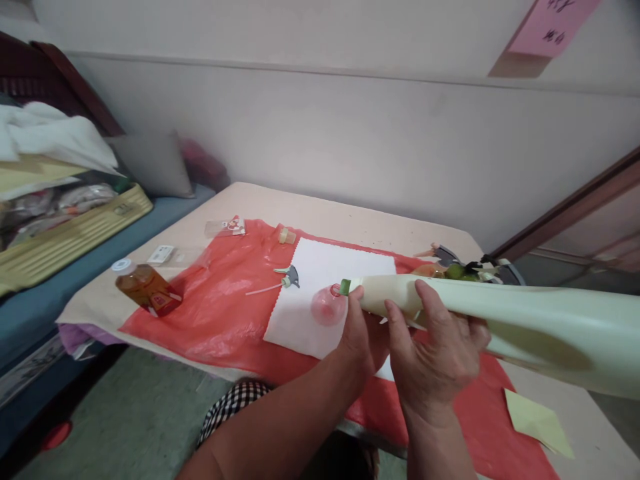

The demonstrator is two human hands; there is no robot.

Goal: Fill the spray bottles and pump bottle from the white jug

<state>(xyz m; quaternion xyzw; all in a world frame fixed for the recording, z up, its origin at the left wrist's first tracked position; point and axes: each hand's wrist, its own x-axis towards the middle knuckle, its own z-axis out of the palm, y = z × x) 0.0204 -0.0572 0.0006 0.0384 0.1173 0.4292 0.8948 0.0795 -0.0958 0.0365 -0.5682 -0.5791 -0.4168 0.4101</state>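
Both my hands are on a long, smooth, pale green object (540, 303) that tapers to the left and runs out of view at the right; I cannot make out its kind. My left hand (357, 333) is closed around its narrow end, with the thumb near a small green tip. My right hand (437, 347) grips it further back, fingers bent over its side. Just beside the tip is a round, see-through pink bottle (327, 307) on a white sheet (305, 320). Whether the tip touches its neck, I cannot tell. A grey-and-white spray head (289, 277) with a tube lies left of the bottle.
Red plastic (210, 313) covers much of the table (265, 197). A bottle of amber liquid (147, 287) stands at the left, near clear packaging (225, 228) and a small beige cup-like piece (287, 235). Yellow paper (537, 423) lies at the right. Behind the pale object are cluttered items (463, 270).
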